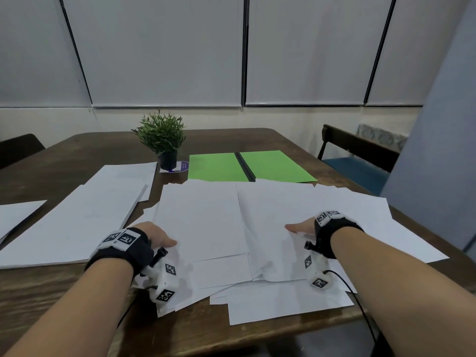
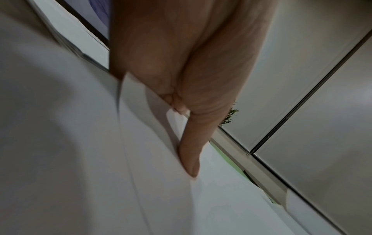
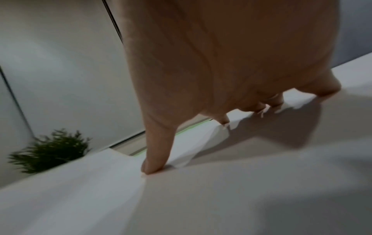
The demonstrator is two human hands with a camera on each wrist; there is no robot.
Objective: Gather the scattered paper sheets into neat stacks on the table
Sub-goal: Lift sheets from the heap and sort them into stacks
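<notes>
Hands flank the loose pile of white sheets (image 1: 257,228) that sprawls over the desk's (image 1: 51,292) near edge and middle. At the pile's left side the left hand (image 1: 157,237) has its thumb (image 2: 191,151) laid straight on top of a sheet, while the other fingers (image 2: 153,66) go down behind the paper's edge, so it pinches sheets there. At the right side the right hand (image 1: 300,228) stands on its edge, thumb (image 3: 157,151) pressing its tip into the top sheet, which ripples around it; its other fingers (image 3: 322,89) lie close together with tips on the paper behind. Whether they curl under any sheet cannot be told. Both wrists wear black bands with white marker cubes. Left of the pile, toward the desk's left edge, lies a tidier stack (image 1: 77,222), with another stack (image 1: 128,173) behind it and one more sheet (image 1: 15,215) at the left edge. Beyond the pile, toward the far edge, a green folder (image 1: 247,166) lies open and flat, its near edge tucked under the sheets. Just left of the folder a small potted plant (image 1: 162,137) stands on a round sticker (image 1: 181,166).
</notes>
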